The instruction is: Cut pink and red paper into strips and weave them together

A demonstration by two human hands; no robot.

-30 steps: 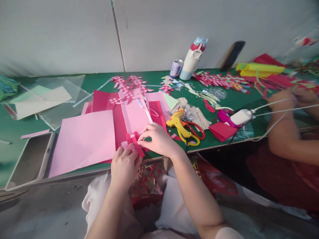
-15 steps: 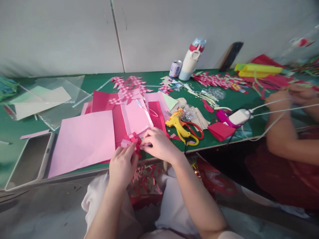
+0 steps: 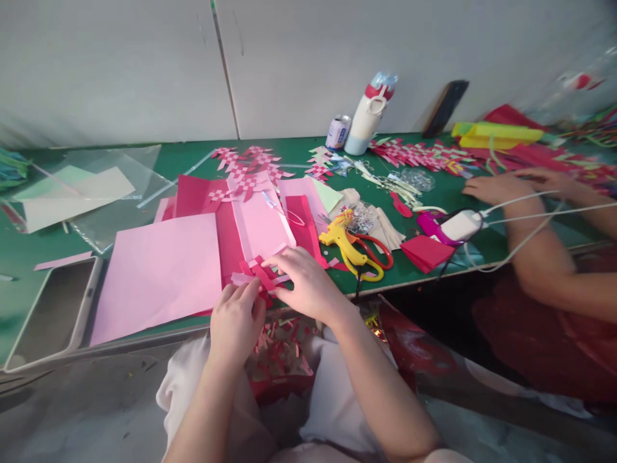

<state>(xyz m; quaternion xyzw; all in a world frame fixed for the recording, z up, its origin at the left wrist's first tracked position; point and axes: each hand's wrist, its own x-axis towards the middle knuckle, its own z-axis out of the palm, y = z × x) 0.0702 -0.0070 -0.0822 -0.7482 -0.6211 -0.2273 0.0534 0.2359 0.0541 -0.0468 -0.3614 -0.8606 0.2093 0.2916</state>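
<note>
A small weave of red and pink paper strips (image 3: 263, 275) is at the table's front edge, its loose ends sticking out sideways. My left hand (image 3: 236, 315) has its bent fingertips closed on the near left side of the weave. From the right, my right hand (image 3: 306, 280) spans it, with the index finger on the far side and the thumb on the near side. A pink paper sheet (image 3: 159, 276) lies to the left of the hands. Behind them is a folded pink paper (image 3: 260, 215) with a white pen-like tool (image 3: 272, 202) on top.
Yellow-handled scissors (image 3: 349, 244) and red-handled scissors (image 3: 373, 247) lie right of my hands. Finished checkered weaves (image 3: 250, 167) are farther back, near a can (image 3: 338, 132) and a bottle (image 3: 367, 116). At right, a co-worker's arms (image 3: 535, 238) reach over white cables (image 3: 525, 225). A grey tray (image 3: 53, 315) sits left.
My right thumb and index finger have spread apart around the weave, and a red strip now shows slanted between them. The co-worker's hand has moved left along the table.
</note>
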